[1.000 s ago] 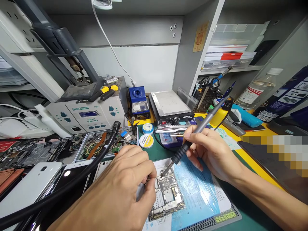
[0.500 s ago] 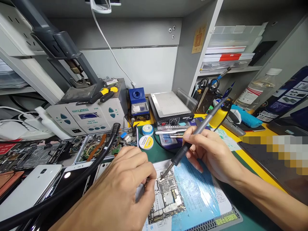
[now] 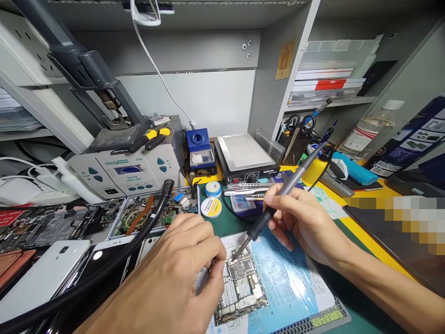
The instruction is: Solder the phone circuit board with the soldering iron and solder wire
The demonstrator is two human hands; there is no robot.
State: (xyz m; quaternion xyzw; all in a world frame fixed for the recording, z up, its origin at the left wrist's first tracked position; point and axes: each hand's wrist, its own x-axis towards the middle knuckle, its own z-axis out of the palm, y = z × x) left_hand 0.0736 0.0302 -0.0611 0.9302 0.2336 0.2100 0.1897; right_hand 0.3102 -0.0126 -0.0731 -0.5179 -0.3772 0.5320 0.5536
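Note:
My right hand grips a grey soldering iron like a pen. The iron slants down to the left, its tip at the upper part of a phone circuit board. The board lies on a white and blue sheet. My left hand rests over the board's left side, thumb and forefinger pinched together near the iron's tip. Whatever sits in that pinch is too hidden to name, and the hand covers part of the board's left edge.
A thick black hose crosses the left side over several phones. Behind stand a hot air station, a blue soldering station and a hot plate. Two small round tins lie mid-bench. A yellow bottle stands right.
Both hands, the soldering iron and the board keep nearly the same places. The whole view has shifted very slightly.

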